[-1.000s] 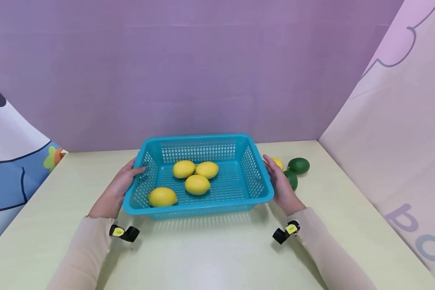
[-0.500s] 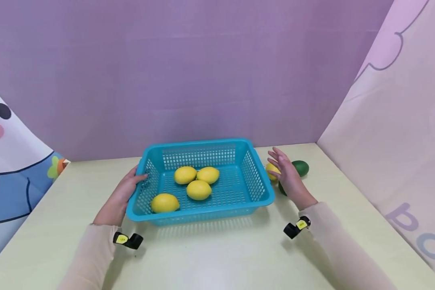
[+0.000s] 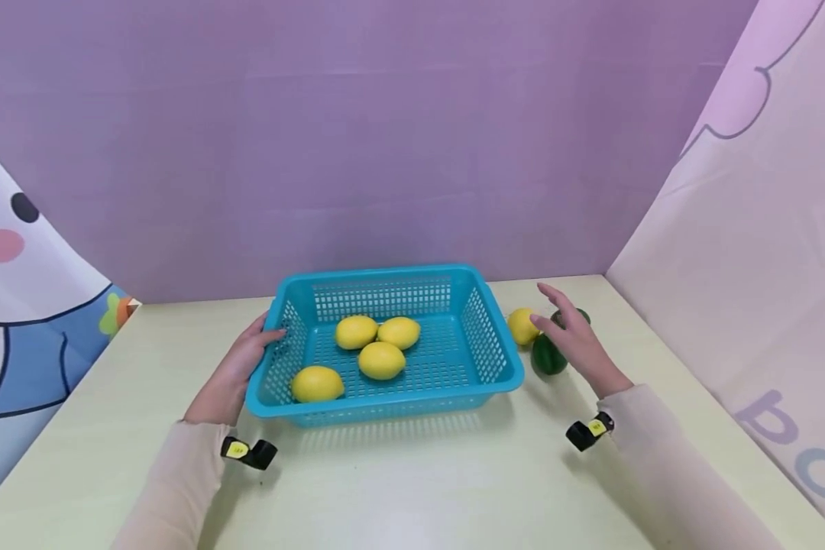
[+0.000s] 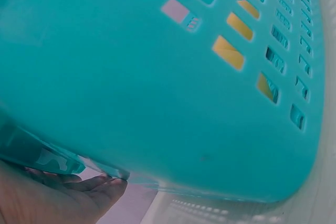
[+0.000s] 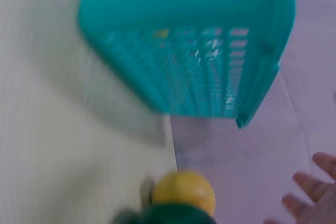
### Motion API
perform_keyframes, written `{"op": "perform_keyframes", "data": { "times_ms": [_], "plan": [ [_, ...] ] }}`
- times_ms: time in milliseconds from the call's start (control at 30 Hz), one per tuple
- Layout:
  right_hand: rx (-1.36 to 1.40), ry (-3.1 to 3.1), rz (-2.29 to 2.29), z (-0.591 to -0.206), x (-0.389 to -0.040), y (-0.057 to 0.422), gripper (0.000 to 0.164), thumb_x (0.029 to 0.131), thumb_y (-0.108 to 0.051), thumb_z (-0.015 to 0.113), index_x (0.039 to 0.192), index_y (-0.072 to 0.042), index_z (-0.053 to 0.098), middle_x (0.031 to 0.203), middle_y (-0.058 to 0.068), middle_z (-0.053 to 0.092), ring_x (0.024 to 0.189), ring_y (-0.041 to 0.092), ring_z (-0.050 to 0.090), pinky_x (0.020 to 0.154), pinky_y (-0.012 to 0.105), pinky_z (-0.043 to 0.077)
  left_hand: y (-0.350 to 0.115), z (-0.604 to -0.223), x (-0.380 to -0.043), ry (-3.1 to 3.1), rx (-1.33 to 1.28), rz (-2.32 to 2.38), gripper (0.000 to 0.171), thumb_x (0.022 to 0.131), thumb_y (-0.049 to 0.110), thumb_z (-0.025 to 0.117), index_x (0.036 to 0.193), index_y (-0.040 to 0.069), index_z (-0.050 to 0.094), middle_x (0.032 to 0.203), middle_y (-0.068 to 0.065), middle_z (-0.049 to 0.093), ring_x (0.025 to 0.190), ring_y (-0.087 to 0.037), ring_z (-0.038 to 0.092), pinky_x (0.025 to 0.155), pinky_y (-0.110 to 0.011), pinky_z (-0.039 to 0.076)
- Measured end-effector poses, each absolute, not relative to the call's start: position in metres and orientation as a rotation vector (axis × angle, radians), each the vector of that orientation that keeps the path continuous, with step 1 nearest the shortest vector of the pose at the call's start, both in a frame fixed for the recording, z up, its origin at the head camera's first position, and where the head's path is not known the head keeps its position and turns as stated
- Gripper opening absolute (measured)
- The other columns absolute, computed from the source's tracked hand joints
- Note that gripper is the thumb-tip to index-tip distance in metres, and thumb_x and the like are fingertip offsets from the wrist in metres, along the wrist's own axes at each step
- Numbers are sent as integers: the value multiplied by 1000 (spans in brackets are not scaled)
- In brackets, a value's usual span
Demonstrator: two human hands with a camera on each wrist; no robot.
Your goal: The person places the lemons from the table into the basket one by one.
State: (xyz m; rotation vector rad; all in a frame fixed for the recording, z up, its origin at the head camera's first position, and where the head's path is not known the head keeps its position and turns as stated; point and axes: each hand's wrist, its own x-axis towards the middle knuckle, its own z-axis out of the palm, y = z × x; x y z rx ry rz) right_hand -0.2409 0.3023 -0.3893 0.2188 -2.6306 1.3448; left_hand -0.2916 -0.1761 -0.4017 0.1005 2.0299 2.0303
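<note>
Head view: the blue basket [image 3: 385,273] lies toward the far middle of the table [image 3: 399,481], its mouth upward, with four lemons [image 3: 381,360] inside: three grouped left of centre, one near the near-left corner. The left hand [image 3: 237,370] grips the left rim, its thumb over the inner side. The right hand [image 3: 577,344] is to the right of the basket with thumb and fingers spread apart, above the green fruits. A loose lemon [image 3: 522,327] sits just right of the basket; the near green fruit [image 3: 548,356] is beside it, and the far green fruit [image 3: 583,315] is partly hidden by the right hand. The basket is probably light, thin and slightly flexible plastic; the rims at its two short ends should give the surest hold. The fruits look firm and smooth, apt to roll, and would best be taken around the middle.

Left wrist view: the basket's smooth outer wall fills most of the field, yellow showing through its slots; fingers meet the rim at its lower edge.

Right wrist view, blurred: the fingers are apart and hold nothing visible. The loose lemon and a green fruit appear below the basket.
</note>
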Motion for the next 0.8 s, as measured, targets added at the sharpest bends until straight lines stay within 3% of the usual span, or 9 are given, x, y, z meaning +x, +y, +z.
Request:
{"op": "perform_keyframes", "data": {
  "times_ms": [233, 500, 800],
  "plan": [
    [113, -2827, 793, -401, -235, 308, 80, 91, -40, 59, 144, 8, 23, 145, 32, 27, 130, 49, 29, 99, 65, 31, -174, -400, -291, 2018, 83, 2037, 62, 101, 13, 31, 152, 17, -4, 157, -15, 4, 141, -40, 14, 109, -55, 23],
    [86, -2929, 727, -410, -236, 312, 90, 87, -46, 62, 143, 11, 20, 141, 37, 26, 125, 52, 32, 96, 66, 34, -175, -401, -290, 2016, 57, 2036, 62, 102, 14, 31, 152, 18, -4, 158, -14, 2, 141, -39, 12, 110, -55, 22],
    [24, -2997, 754, -418, -244, 311, 90, 87, -43, 63, 139, 17, 20, 137, 40, 30, 120, 52, 37, 94, 65, 37, -175, -401, -290, 2008, 46, 2059, 61, 101, 13, 32, 152, 16, -2, 157, -15, 5, 141, -38, 14, 110, -53, 23]
  ]
}}
